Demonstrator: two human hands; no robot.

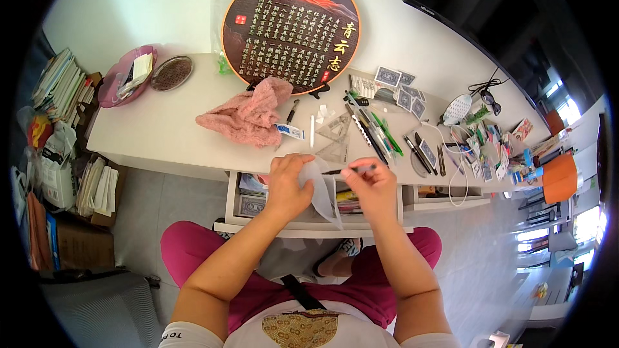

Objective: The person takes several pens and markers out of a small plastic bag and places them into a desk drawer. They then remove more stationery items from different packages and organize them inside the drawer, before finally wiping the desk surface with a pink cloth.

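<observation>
Above an open drawer (309,232), my left hand (290,186) grips a translucent whitish pouch or sleeve (321,188) by its left side. My right hand (372,186) pinches a dark, slim pen-like item (362,169), whose left end reaches to the pouch's upper edge; whether it goes inside cannot be told. Clear set squares (331,140) and a white stick (312,131) lie on the desk just beyond my hands. Several pens and markers (370,128) lie to their right. A pink fluffy cloth (251,113) is at the left, a tag beside it.
A round plaque (290,34) stands at the wall. A purple bowl (109,84) and an oval lid (172,73) sit on the left. Playing cards (388,76), a white cable (452,183) and a round mirror (457,109) are on the right. A second drawer (447,200) is partly open.
</observation>
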